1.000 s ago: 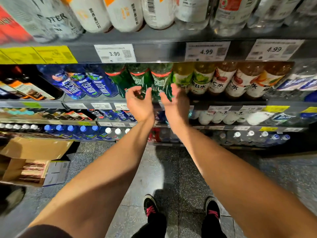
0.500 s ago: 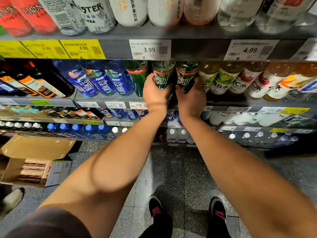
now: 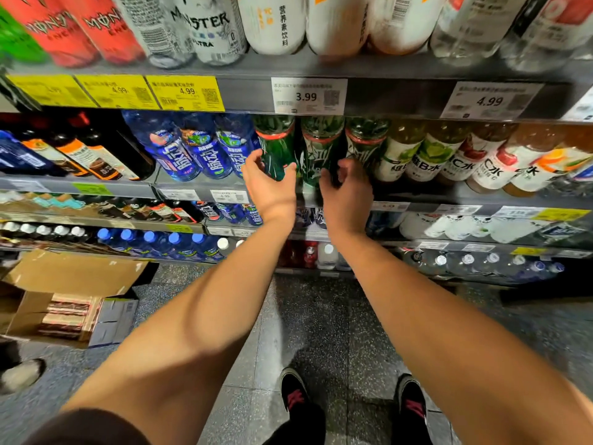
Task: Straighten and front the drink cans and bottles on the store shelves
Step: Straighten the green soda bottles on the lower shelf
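Three green bottles stand side by side on the middle shelf point(image 3: 417, 195) under the 3.99 tag. My left hand point(image 3: 269, 191) grips the lower part of the left green bottle point(image 3: 275, 146), fingers on its left side and thumb on its right. The middle green bottle point(image 3: 316, 149) stands between my hands. My right hand point(image 3: 348, 192) curls its fingers round the foot of the right green bottle point(image 3: 365, 139), hiding that bottle's base. Blue bottles point(image 3: 199, 152) stand to the left, and fruit-label bottles point(image 3: 426, 155) to the right.
Energy drink cans point(image 3: 205, 24) and white bottles point(image 3: 276, 20) fill the shelf above. Lower shelves hold capped water bottles point(image 3: 150, 240). An open cardboard box point(image 3: 64, 297) lies on the floor at the left. Another person's shoe point(image 3: 22, 375) is at the far left.
My left hand has shifted from the middle green bottle to the left one. My right hand has dropped lower on the right green bottle.
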